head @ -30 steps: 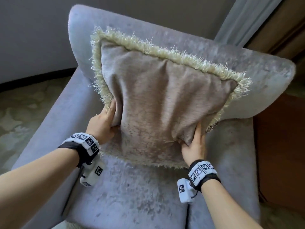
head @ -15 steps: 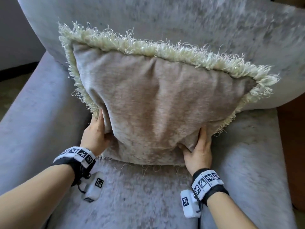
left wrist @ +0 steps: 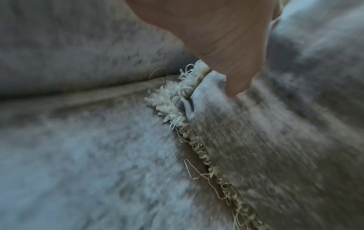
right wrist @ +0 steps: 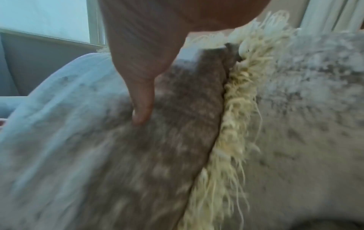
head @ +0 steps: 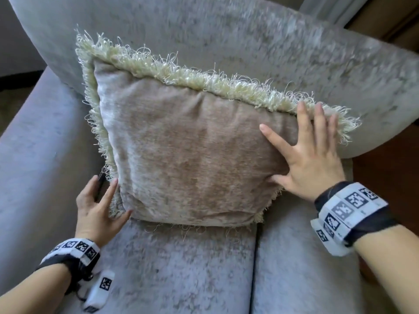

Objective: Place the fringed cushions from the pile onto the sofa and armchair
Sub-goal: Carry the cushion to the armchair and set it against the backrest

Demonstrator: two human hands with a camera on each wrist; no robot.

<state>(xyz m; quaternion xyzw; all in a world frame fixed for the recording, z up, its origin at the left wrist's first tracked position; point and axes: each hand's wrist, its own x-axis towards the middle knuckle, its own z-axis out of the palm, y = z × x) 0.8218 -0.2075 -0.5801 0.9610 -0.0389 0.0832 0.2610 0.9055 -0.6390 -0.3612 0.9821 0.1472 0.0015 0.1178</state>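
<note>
A beige cushion (head: 195, 152) with a cream fringe stands upright on the grey armchair (head: 181, 273) seat, leaning on the backrest. My right hand (head: 306, 150) lies flat with spread fingers against the cushion's right side, fingertips at the top fringe. My left hand (head: 99, 207) is at the lower left corner, fingers straight, thumb touching the cushion's edge. In the left wrist view the thumb (left wrist: 236, 74) presses the cushion corner (left wrist: 208, 87). In the right wrist view the thumb (right wrist: 141, 101) rests on the cushion (right wrist: 157, 155) beside the fringe (right wrist: 232, 124).
The armchair's left arm (head: 34, 155) rises beside my left hand. A curtain (head: 322, 7) hangs behind the backrest at the top right. A brown wooden surface (head: 390, 177) sits right of the chair. Patterned floor (head: 13, 103) shows at far left.
Both hands have let go of the cushion's bottom corners. My right hand moved up to press flat on the cushion's right side; my left hand opened at the lower left corner.
</note>
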